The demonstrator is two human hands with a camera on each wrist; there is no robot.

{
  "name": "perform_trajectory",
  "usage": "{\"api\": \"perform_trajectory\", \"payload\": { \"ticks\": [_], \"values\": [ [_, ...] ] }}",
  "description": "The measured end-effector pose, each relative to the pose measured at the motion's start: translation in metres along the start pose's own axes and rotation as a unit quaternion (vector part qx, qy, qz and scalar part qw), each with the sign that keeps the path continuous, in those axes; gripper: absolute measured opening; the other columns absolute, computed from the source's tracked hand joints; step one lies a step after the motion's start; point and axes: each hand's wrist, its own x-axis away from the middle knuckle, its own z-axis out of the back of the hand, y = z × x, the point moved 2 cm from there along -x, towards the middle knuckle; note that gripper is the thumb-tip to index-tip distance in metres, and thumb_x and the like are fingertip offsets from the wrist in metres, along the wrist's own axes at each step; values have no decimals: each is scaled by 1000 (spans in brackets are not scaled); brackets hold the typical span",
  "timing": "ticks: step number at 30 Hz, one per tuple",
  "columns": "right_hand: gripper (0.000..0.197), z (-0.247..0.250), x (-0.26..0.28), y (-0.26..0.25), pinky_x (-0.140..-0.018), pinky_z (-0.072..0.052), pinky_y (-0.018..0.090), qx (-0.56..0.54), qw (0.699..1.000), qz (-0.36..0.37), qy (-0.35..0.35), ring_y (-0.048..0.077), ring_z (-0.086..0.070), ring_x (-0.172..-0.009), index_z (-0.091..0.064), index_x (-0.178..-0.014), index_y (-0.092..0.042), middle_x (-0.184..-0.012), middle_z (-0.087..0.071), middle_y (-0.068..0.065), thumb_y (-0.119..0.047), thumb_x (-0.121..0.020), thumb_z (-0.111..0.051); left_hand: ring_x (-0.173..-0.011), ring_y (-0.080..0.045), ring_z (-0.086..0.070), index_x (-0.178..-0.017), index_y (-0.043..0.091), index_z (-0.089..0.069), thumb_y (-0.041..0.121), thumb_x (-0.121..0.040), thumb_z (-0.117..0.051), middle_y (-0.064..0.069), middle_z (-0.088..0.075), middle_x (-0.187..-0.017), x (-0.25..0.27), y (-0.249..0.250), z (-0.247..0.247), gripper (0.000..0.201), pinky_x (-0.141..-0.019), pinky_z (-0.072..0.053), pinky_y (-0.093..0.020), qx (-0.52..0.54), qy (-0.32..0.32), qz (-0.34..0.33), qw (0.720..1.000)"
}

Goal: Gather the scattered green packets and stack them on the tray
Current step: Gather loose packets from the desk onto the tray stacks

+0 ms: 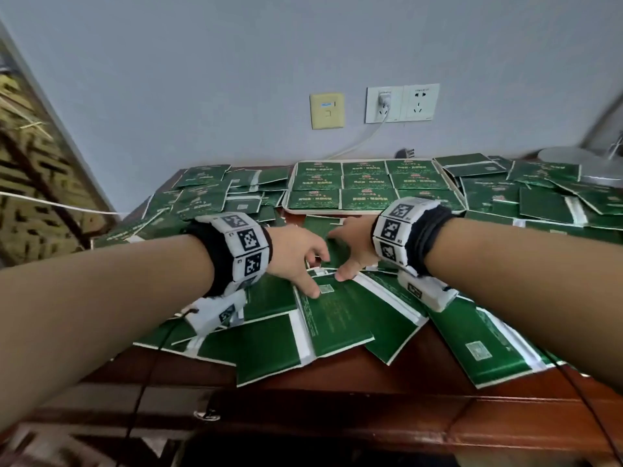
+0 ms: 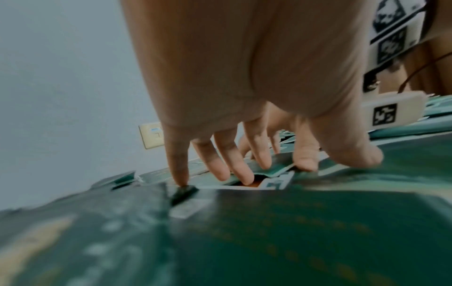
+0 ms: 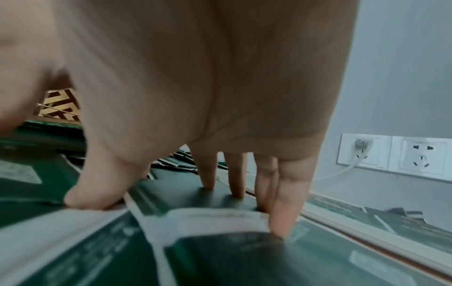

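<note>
Green packets lie scattered in overlapping layers over the wooden table. At the back centre a shallow pale tray holds a flat layer of packets in rows. Both hands meet over the heap in front of it. My left hand spreads its fingers down onto the packets; its thumb presses a packet with a white code label. My right hand stands on straight fingertips on one dark green packet, its thumb at that packet's near edge. Neither hand lifts anything.
More packets are heaped to the left and right of the tray. A plugged-in charger and its cable hang on the wall behind. A grey lamp base stands at the far right. The table's front edge is near me.
</note>
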Motion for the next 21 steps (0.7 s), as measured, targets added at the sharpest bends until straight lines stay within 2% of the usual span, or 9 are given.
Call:
{"api": "perform_trajectory", "payload": {
  "ticks": [3,5,8,10,12,15,17,19,21],
  "values": [
    [91,-3,-3,5,-93,-42,41,-8,1000,0,16,30,-48,-119,-28,-147,-20,-134,-46,9,-66,-76,-61,-103,-17,-54,-137,22,-39,45,-69,-81,2,-54,-115,-8,9,-9,82,-86,-45,-28,-3,-12,1,1000],
    [83,-4,-4,6,-87,-41,39,-5,1000,-3,9,30,-48,-117,-32,-145,-22,-132,-44,9,-64,-79,-60,-94,-16,-54,-139,20,-32,42,-70,-82,4,-51,-105,-13,9,-9,88,-79,-44,-26,20,-20,10,1000],
    [71,-3,-6,5,-79,-40,38,1,1000,-5,-3,28,-51,-110,-40,-136,-23,-127,-45,7,-61,-80,-60,-83,-14,-53,-138,21,-29,41,-70,-81,7,-48,-92,-15,8,-7,88,-64,-42,-23,36,-27,15,999],
    [72,-1,-9,4,-82,-45,40,4,1000,-8,-9,30,-52,-107,-40,-137,-24,-127,-44,7,-62,-79,-61,-79,-14,-53,-135,23,-31,41,-71,-81,8,-47,-89,-14,8,-7,83,-60,-41,-21,36,-28,12,999],
    [81,0,-11,4,-87,-46,43,17,1000,-13,-22,33,-51,-110,-31,-145,-29,-132,-38,10,-65,-78,-59,-83,-15,-55,-131,24,-34,40,-72,-80,3,-51,-96,-12,9,-8,76,-64,-44,-24,34,-28,8,999],
    [91,3,-10,7,-80,-41,38,52,998,-23,-21,32,-48,-115,-14,-151,-34,-140,-33,13,-73,-78,-51,-97,-22,-57,-128,26,-36,41,-73,-79,-5,-52,-112,-9,9,-8,72,-81,-49,-32,24,-25,4,999],
    [92,7,-7,11,-83,-39,35,56,998,-14,-12,29,-47,-120,-13,-153,-30,-141,-40,11,-75,-79,-47,-102,-24,-55,-127,28,-36,44,-72,-79,-7,-47,-117,-8,10,-9,72,-87,-49,-36,18,-25,4,1000],
    [90,13,-5,15,-94,-39,33,45,999,0,-20,25,-46,-125,-18,-152,-25,-141,-46,8,-73,-81,-46,-102,-26,-55,-126,30,-35,45,-72,-79,-8,-44,-118,-7,10,-9,71,-91,-49,-41,7,-27,6,1000],
    [85,19,-2,19,-101,-38,33,43,998,3,-41,23,-47,-126,-22,-151,-28,-144,-43,4,-66,-82,-55,-101,-26,-55,-128,33,-36,44,-72,-79,-7,-42,-117,-7,10,-8,71,-91,-49,-42,3,-28,3,1000]
  ]
}}
